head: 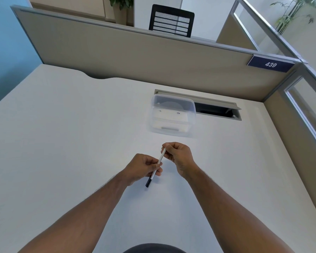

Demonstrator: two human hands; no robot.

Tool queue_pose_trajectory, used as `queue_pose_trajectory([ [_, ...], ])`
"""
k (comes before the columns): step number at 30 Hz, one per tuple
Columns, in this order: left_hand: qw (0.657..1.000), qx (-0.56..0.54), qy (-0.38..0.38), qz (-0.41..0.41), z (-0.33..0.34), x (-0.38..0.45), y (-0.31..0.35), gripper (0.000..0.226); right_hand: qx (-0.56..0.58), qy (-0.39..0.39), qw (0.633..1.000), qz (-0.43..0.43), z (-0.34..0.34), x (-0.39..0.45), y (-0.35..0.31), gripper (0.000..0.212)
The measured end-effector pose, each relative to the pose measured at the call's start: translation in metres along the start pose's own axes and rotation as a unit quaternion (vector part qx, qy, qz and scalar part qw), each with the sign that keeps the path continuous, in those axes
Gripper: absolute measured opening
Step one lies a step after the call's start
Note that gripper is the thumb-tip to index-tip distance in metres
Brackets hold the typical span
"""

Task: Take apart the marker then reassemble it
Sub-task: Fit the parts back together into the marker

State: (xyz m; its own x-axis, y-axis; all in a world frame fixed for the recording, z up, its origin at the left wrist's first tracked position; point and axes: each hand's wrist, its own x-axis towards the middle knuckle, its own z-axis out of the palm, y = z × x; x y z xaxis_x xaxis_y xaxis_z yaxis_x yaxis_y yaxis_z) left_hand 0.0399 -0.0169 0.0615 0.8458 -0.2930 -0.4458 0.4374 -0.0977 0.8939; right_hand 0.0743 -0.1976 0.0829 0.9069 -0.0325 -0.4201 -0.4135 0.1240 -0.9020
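A slim white marker (pixel 160 158) with a dark cap at its near end is held above the white desk (pixel 62 134), tilted from near-left to far-right. My left hand (pixel 141 166) pinches the lower half of the barrel, just above the dark cap. My right hand (pixel 178 154) pinches the far white end with its fingertips. The marker looks whole, with the cap on. The stretch of barrel inside my left fingers is hidden.
A clear plastic container (pixel 171 115) stands on the desk beyond my hands. Behind it is an open cable slot (pixel 217 110) in the desk. Beige partition walls (pixel 135 57) close off the back and right. A black mesh chair (pixel 171 21) stands behind the partition.
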Motion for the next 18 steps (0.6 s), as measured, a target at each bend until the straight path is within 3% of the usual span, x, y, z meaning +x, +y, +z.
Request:
queue_pose_trajectory([
  [9, 1.0, 0.017, 0.011, 0.003, 0.0017, 0.0019, -0.0004, 0.012, -0.027, 0.052, 0.998, 0.01, 0.0, 0.0048, 0.0004, 0.026],
  [18, 1.0, -0.001, 0.006, -0.001, -0.0003, 0.0023, 0.0046, 0.015, -0.011, 0.013, 1.0, 0.024, -0.0013, 0.0029, -0.0018, 0.016],
])
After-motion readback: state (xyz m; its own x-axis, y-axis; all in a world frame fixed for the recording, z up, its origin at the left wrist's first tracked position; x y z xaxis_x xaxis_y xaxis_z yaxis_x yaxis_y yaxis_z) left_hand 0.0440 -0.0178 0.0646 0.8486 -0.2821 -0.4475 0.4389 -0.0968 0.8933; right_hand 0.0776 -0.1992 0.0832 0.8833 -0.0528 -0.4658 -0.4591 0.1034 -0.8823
